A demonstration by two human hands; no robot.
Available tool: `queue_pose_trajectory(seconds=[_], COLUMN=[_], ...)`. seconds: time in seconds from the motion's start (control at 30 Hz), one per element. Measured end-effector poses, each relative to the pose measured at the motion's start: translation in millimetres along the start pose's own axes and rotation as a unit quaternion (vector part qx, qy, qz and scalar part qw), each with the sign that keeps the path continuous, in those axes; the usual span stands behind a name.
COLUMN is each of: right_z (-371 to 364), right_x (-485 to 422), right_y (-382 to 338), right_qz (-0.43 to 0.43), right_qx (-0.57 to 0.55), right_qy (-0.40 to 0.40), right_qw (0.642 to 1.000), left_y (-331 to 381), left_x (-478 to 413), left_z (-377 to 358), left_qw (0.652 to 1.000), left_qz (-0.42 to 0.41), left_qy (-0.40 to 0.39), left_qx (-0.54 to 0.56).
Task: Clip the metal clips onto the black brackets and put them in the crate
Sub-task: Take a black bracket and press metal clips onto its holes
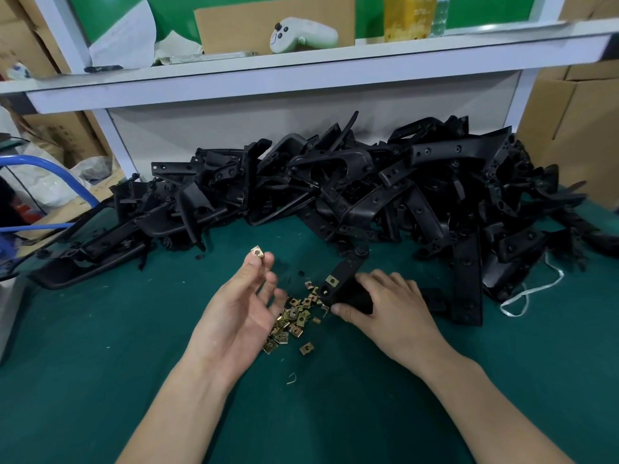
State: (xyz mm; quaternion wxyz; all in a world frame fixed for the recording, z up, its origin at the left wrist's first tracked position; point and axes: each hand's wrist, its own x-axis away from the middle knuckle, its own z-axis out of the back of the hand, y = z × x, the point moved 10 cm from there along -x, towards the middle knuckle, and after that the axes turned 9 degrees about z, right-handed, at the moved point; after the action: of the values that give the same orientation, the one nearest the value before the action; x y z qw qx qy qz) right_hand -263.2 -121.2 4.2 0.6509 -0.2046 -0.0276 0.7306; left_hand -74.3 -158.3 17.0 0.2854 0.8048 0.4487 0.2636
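Note:
My left hand [243,309] is raised palm-up over the green table and pinches one brass-coloured metal clip [257,252] at its fingertips. My right hand [388,306] grips a black bracket [345,274] that lies on the table. One clip [332,280] sits on that bracket near its end. A loose heap of metal clips [294,321] lies between my two hands. A big pile of black brackets [335,189] fills the back of the table. No crate is in view.
The green table mat [100,346] spreads around my arms. A white shelf [301,68] overhangs the pile, carrying a white controller [301,33], cardboard and bottles. Cardboard boxes [576,135] stand at the right, and a blue frame [50,175] stands at the left. A white string [529,293] lies near the pile.

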Motion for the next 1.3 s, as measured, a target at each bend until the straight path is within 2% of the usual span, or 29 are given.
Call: queue_pose_trajectory(seconds=[0.2, 0.4, 0.53, 0.73, 0.93, 1.3], right_z=[-1, -2, -5, -9, -6, 1], right_x=[0, 1, 1, -1, -2, 0], right_y=[1, -3, -8, -15, -16, -24], right_qz=[-0.001, 0.011, 0.032, 0.058, 0.06, 0.081], right_qx=[0.005, 0.026, 0.029, 0.029, 0.026, 0.019], right_qy=[-0.003, -0.008, -0.015, -0.027, -0.018, -0.006], right_qw=[1.0, 1.0, 0.999, 0.998, 0.998, 0.997], left_y=[1, 3, 8, -1, -11, -20], left_x=[2, 2, 3, -5, -15, -13], left_z=[-2, 1, 0, -13, -24, -24], left_qw=[1.0, 0.997, 0.988, 0.952, 0.934, 0.927], left_qz=[-0.001, -0.022, -0.059, -0.112, -0.123, -0.109], left_qy=[0.004, 0.033, 0.06, 0.117, 0.169, 0.163], left_qx=[-0.004, -0.061, -0.127, -0.258, -0.29, -0.318])
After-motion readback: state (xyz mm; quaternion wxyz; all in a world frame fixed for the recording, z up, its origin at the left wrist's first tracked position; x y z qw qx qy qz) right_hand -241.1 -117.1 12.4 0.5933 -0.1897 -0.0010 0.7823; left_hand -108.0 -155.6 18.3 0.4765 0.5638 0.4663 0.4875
